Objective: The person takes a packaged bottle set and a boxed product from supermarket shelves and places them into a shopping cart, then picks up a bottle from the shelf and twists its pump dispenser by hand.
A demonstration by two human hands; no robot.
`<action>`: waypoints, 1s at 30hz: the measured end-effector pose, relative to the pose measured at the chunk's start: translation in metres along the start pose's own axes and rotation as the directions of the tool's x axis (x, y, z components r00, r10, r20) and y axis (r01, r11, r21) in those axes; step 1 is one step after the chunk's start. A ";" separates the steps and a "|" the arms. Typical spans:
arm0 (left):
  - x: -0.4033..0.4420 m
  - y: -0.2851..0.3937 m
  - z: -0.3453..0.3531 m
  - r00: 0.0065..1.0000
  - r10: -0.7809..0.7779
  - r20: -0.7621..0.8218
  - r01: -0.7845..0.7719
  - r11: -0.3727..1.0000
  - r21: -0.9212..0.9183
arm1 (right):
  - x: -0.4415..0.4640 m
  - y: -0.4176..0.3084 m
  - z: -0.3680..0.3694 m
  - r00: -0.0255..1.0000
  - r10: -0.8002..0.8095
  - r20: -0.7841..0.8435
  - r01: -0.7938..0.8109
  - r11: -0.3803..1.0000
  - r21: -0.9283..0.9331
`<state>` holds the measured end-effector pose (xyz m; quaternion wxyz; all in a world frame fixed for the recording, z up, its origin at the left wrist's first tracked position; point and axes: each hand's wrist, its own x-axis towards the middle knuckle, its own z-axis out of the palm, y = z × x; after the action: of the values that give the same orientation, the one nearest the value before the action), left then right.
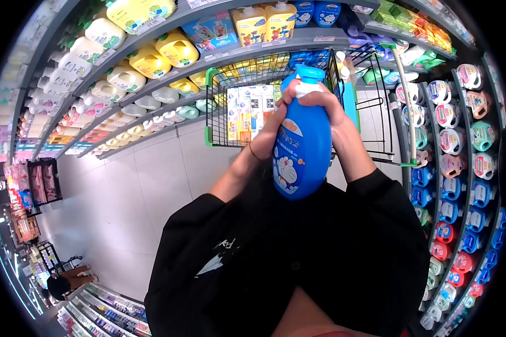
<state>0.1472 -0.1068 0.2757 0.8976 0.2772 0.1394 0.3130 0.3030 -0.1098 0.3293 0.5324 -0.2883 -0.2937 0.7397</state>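
A blue pump bottle (303, 149) with a round cartoon character on its label is held in front of my chest, above the near side of the shopping cart. Its light blue pump head (310, 73) and white collar point away from me. My left hand (272, 124) is closed around the left of its upper part. From the other side, my right hand (333, 106) grips it just below the collar, fingers wrapped over the neck. Parts of the fingers are hidden behind the bottle.
A wire shopping cart (215, 121) with green corners stands ahead, holding printed packs (246, 109). Shelves of yellow bottles (177, 48) curve along the left and back. Tubs and blue bottles (450, 188) line the right shelves. Another person (67, 282) is far off at lower left.
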 end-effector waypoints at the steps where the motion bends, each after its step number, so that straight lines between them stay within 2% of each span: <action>1: -0.009 -0.003 0.003 0.991 -0.126 -0.031 0.127 0.991 0.031 | -0.006 -0.005 0.007 0.996 -0.076 -0.051 0.072 0.996 -0.060; 4: -0.014 -0.025 -0.008 0.971 -0.163 -0.175 0.182 0.979 0.097 | -0.016 -0.004 0.007 0.978 -0.184 -0.098 0.173 0.979 -0.110; 5: -0.013 -0.024 -0.009 0.965 -0.244 -0.099 0.247 0.969 0.016 | -0.019 -0.005 0.011 0.965 -0.181 -0.188 0.141 0.968 -0.207; 6: -0.013 -0.023 -0.006 0.957 -0.274 -0.090 0.275 0.961 0.000 | -0.022 -0.012 0.017 0.965 -0.169 -0.198 0.111 0.956 -0.273; 8: -0.006 -0.015 0.000 0.945 -0.321 -0.058 0.321 0.947 -0.005 | -0.029 -0.019 0.021 0.961 -0.180 -0.210 0.122 0.957 -0.262; 11: -0.009 -0.019 -0.004 0.952 -0.304 -0.049 0.307 0.949 0.076 | -0.035 -0.016 0.024 0.959 -0.249 -0.135 0.201 0.934 -0.295; 15: -0.009 -0.041 -0.020 0.950 -0.308 -0.059 0.313 0.943 0.114 | -0.035 -0.010 0.009 0.985 -0.136 -0.109 0.121 0.984 -0.131; 18: -0.008 -0.044 -0.016 0.955 -0.294 -0.029 0.294 0.937 0.188 | -0.039 -0.010 -0.002 0.988 -0.145 -0.054 0.133 0.974 -0.182; 21: -0.006 -0.050 -0.020 0.942 -0.330 -0.062 0.336 0.926 0.172 | -0.038 -0.005 -0.014 0.991 -0.133 -0.023 0.130 0.985 -0.117; 22: -0.003 -0.053 -0.024 0.955 -0.297 -0.001 0.287 0.923 0.256 | -0.038 -0.005 -0.014 0.990 -0.143 0.002 0.143 0.985 -0.100; 24: -0.003 -0.065 -0.029 0.956 -0.260 0.134 0.187 0.895 0.405 | -0.047 -0.007 -0.008 0.995 -0.062 0.072 0.073 0.985 -0.156; 25: -0.001 -0.064 -0.029 0.955 -0.263 0.138 0.194 0.904 0.381 | -0.045 -0.014 -0.003 0.992 -0.022 0.120 0.045 0.980 -0.194; 30: 0.000 -0.067 -0.028 0.944 -0.278 0.176 0.226 0.937 0.266 | -0.049 -0.020 0.006 0.998 -0.042 0.047 0.051 0.981 -0.188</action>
<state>0.1683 -0.1392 0.2140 0.8996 0.3958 0.1150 0.1441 0.3240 -0.1519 0.3541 0.5133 -0.3146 -0.3808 0.7018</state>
